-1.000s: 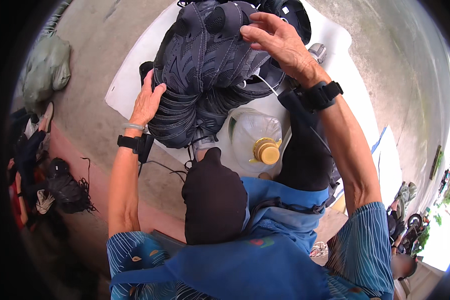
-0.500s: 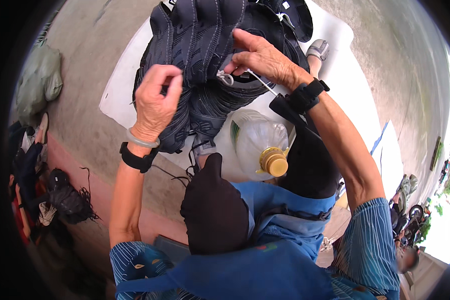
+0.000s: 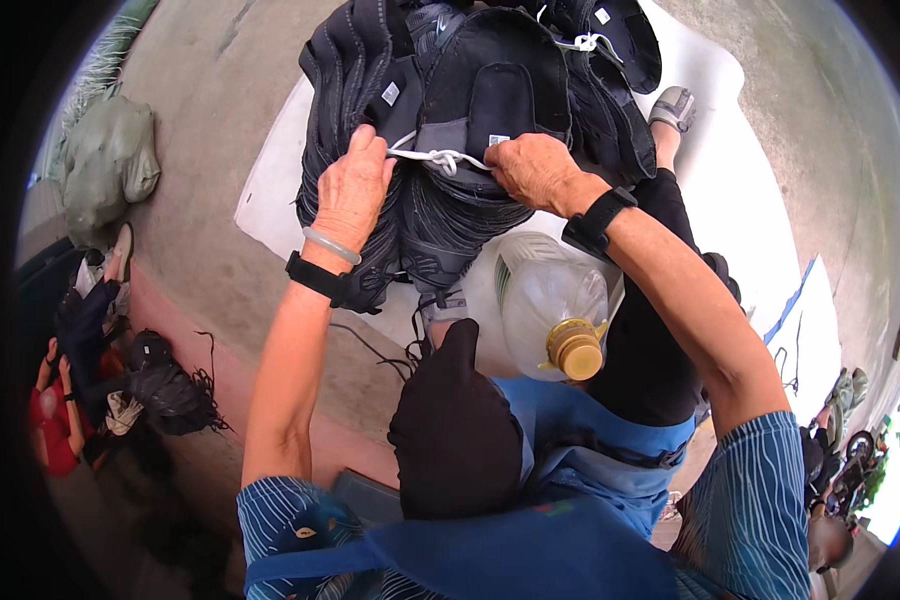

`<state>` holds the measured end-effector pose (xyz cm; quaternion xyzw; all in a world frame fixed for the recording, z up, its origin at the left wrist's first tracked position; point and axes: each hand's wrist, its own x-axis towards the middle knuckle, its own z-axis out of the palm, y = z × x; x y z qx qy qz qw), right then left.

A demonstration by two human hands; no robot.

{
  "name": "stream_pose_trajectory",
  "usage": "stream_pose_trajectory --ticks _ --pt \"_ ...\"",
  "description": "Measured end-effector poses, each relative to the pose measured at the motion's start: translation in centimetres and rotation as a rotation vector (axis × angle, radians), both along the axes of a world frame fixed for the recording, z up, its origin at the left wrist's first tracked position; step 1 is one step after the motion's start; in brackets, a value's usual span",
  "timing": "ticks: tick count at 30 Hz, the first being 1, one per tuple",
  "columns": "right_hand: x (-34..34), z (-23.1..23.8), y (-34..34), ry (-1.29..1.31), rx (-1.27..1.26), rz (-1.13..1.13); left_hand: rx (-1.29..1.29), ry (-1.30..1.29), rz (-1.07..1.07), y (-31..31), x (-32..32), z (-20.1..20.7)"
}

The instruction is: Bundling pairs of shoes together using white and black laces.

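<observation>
A thick bundle of black shoe uppers [image 3: 448,225] lies in front of me, with several layers nested together. White cord [image 3: 446,161] runs across the near side of the bundle and has a knot at its middle. My left hand [image 3: 352,188] pinches the cord left of the knot. On the other side, my right hand [image 3: 540,172] grips it with curled fingers, which hide its end. The cord looks fairly taut between them. Farther right, another stack of black uppers [image 3: 610,110] is tied with a white cord knot [image 3: 588,43].
A clear plastic bottle [image 3: 540,290] with a yellow cap stands by my right leg on a white sheet [image 3: 715,130]. Left are a pale green sack [image 3: 105,170], a heap of black pieces [image 3: 165,390] and a person in red [image 3: 55,425]. Motorbikes stand far right.
Both hands now hold the cord, one on each side of its knot. The raised grey-black uppers have shifted left, showing the black insides of the bundle.
</observation>
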<state>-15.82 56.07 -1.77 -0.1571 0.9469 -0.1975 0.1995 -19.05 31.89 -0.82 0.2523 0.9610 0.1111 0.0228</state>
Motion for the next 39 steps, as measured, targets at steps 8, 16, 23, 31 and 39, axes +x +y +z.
stream_pose_trajectory --ticks 8,16,23,31,39 --pt "-0.4 -1.0 1.0 -0.018 -0.183 -0.107 0.051 -0.091 0.02 0.7 0.1 0.0" --pt "-1.8 -0.7 1.1 -0.028 -0.32 -0.267 0.012 -0.197 0.007 3.5 -0.3 -1.3" --pt "-3.3 3.7 2.5 -0.551 -0.828 -0.644 0.213 -0.154 -0.152 1.1 -0.8 -1.2" --pt "-1.4 8.7 5.4 -0.525 -1.086 -0.632 0.441 -0.3 -0.046 1.7 -0.1 0.0" --pt "-2.7 6.0 5.3 -0.095 -0.541 -0.481 0.306 -0.062 -0.103 2.1 0.1 -0.4"
